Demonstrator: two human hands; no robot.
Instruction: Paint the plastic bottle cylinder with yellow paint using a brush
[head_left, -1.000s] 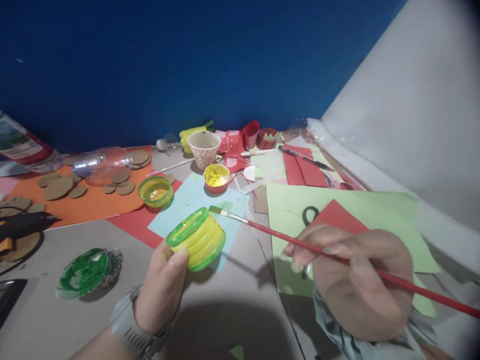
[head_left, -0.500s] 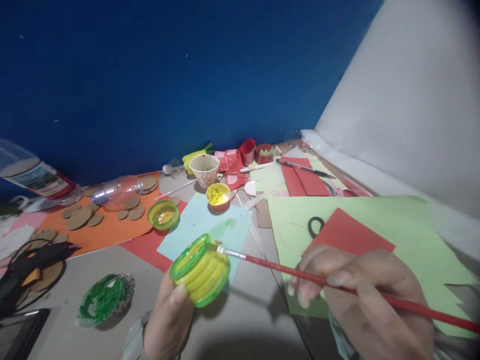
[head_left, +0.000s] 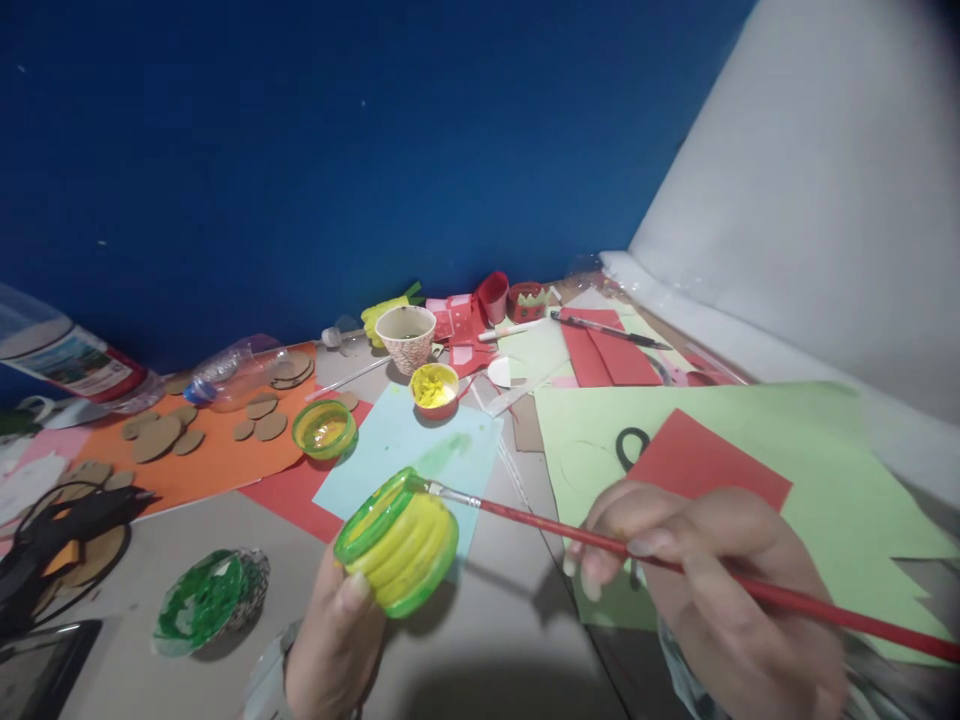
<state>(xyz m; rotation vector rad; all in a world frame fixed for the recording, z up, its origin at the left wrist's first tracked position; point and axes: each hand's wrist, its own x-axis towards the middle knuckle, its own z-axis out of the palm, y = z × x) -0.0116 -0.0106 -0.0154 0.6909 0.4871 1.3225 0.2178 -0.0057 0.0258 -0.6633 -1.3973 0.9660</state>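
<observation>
My left hand grips a small ribbed pot, yellow with green bands at its rim and base, tilted so its mouth points up and left. Between the fingers and thumb of my right hand lies a red-handled paintbrush. Its bristles touch the pot's green rim. To the lower left, a dish of green paint stands on the grey table. Beyond the pot are a cup of yellow paint and a green-and-yellow bowl beside a light blue sheet.
Cardboard discs lie on orange paper at the left, near a black glue gun. A patterned paper cup stands at the back. On the right, a red square rests on green paper.
The brush and my right hand have shifted slightly left, and the bristles now sit further onto the green rim. The pot has moved a little left with my left hand.
</observation>
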